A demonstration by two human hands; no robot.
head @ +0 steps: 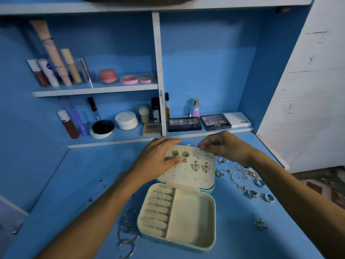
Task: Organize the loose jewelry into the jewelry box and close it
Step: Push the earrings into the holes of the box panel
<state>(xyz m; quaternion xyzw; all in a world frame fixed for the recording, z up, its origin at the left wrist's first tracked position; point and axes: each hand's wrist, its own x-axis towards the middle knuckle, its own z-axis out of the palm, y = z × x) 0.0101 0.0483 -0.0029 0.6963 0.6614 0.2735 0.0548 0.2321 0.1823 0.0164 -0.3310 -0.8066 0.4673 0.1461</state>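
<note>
Jewelry box [188, 217] sits open mid-table [84, 184], lid [184, 176] tipped up w/ 3 earring pairs pinned: green studs [175, 153], starfish [196, 154], butterflies [195, 166]; ring rolls & side tray look unfilled. Left hand [156, 157] grasps the lid's left side, fingers over the top edge, thumb pressed beside a small gold stud [184, 160]. Right hand [222, 144] has fingertips bunched at the lid's top edge above the starfish; nipping the edge or sth tiny, can't tell. Risks: a hard push prob. folds the lid back or skids the box; the gold stud or a backing could drop & get lost among the loose chains [240, 174]; the right forearm crosses those chains, so it could snag them or knock the rings [268, 198] away. Legible: palettes "NUDES" [184, 124] & "MATTE" [215, 122], white box "NUDE" [238, 119], perfume bottle "SB" [195, 109].
</note>
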